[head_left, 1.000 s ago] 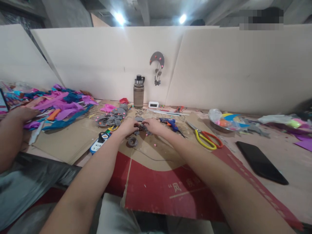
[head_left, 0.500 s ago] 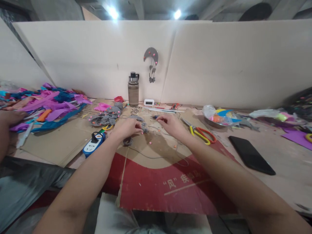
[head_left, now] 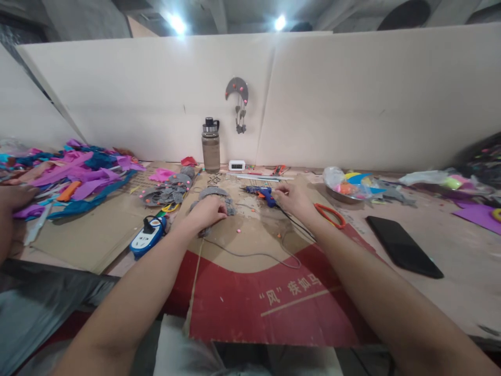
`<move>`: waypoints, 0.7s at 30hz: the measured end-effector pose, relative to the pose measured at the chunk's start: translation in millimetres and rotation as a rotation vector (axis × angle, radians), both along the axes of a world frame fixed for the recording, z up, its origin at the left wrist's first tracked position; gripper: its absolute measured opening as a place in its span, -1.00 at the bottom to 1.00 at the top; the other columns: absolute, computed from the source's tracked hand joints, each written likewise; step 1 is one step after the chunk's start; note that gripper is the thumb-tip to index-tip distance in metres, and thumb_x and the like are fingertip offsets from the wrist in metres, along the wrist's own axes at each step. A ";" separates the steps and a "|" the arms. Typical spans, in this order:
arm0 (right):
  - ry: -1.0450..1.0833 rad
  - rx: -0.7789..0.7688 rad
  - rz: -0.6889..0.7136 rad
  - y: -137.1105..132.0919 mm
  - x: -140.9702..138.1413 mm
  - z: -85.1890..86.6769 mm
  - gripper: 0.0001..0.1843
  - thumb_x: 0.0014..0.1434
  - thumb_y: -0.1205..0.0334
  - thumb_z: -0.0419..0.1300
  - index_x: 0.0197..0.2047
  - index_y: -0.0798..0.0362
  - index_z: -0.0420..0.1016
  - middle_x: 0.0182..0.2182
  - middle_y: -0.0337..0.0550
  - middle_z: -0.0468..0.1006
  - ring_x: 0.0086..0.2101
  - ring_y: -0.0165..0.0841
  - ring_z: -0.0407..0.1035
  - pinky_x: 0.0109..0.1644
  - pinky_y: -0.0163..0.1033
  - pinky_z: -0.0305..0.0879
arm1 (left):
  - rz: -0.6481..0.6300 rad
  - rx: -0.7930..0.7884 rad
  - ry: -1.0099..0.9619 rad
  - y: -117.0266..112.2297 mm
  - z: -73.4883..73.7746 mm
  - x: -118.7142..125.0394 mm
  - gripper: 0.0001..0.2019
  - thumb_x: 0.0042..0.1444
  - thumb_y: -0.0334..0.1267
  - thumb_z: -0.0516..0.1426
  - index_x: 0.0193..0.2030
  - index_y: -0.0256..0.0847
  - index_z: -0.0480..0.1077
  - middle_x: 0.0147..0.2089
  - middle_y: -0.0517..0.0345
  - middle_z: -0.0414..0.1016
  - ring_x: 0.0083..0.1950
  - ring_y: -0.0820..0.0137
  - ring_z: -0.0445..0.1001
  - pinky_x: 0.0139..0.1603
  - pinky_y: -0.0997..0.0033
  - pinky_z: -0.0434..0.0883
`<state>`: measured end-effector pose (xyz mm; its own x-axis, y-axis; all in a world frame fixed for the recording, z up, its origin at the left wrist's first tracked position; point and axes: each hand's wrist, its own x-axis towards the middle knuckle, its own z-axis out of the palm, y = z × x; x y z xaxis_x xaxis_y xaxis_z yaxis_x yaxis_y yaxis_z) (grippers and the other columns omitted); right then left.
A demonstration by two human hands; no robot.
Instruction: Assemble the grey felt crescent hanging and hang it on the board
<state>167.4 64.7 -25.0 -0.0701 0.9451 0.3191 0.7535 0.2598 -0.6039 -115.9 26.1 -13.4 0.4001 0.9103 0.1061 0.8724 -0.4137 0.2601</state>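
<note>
My left hand (head_left: 211,213) rests over grey felt pieces (head_left: 214,192), its fingers bent and pressed together; anything between the fingertips is hidden. To the right lies a blue glue gun (head_left: 267,197) with its nozzle pointing left and a dark cord trailing under my right forearm. Just beyond its handle is my right hand (head_left: 294,198), fingers loosely curved and apart, not closed round the gun. A thin grey cord (head_left: 250,255) curves across the cardboard (head_left: 230,248) below both hands, near a small pink bead (head_left: 238,231).
Scissors (head_left: 331,215) lie partly behind my right forearm. Around are a phone (head_left: 405,245), a bowl (head_left: 344,196), a bottle (head_left: 211,149), a small clock (head_left: 237,165), a power strip (head_left: 147,236), dotted felt pieces (head_left: 166,190) and colourful scraps (head_left: 84,172). Another person's hand (head_left: 15,201) is at left.
My right hand has shifted right, uncovering the glue gun, which stays about where it was. The right forearm now covers more of the scissors. My left hand has moved only slightly.
</note>
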 end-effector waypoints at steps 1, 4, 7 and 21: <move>-0.019 -0.023 -0.033 2.0 2.4 -3.0 -0.76 0.13 0.19 0.07 -0.27 0.10 0.52 -0.39 -0.12 0.57 -0.39 -0.36 0.39 -0.34 -0.33 0.19 | 0.003 0.002 -0.048 -0.2 1.4 -1.8 -0.88 -0.03 -0.28 0.17 -0.41 -0.16 0.57 -0.40 0.13 0.57 -0.37 0.38 0.44 -0.40 0.45 0.20; -0.106 -0.108 -0.107 5.6 4.0 -9.8 -0.75 0.14 0.15 0.10 -0.27 0.12 0.51 -0.39 -0.05 0.57 -0.40 -0.34 0.40 -0.35 -0.31 0.18 | 0.046 0.006 -0.287 0.7 9.4 -11.7 -0.92 -0.07 -0.28 0.21 -0.45 -0.19 0.55 -0.45 0.11 0.55 -0.44 0.39 0.42 -0.40 0.44 0.23; -0.183 -0.162 -0.065 7.9 -3.2 -12.9 -0.69 0.19 0.08 0.06 -0.34 0.10 0.52 -0.37 0.01 0.58 -0.37 -0.29 0.42 -0.32 -0.28 0.19 | 0.119 0.029 -0.566 4.9 19.3 -26.6 -0.88 -0.11 -0.22 0.27 -0.44 -0.22 0.54 -0.46 0.09 0.54 -0.44 0.39 0.41 -0.39 0.44 0.26; -0.203 -0.385 -0.172 32.5 -36.9 -8.7 -0.81 -0.01 0.14 0.21 -0.43 0.10 0.49 -0.59 -0.03 0.48 -0.51 -0.26 0.40 -0.47 -0.25 0.24 | 0.384 0.005 -1.204 26.9 7.6 -61.2 -0.76 -0.30 -0.26 0.33 -0.42 -0.26 0.48 -0.49 0.23 0.43 -0.52 0.57 0.27 -0.49 0.53 0.21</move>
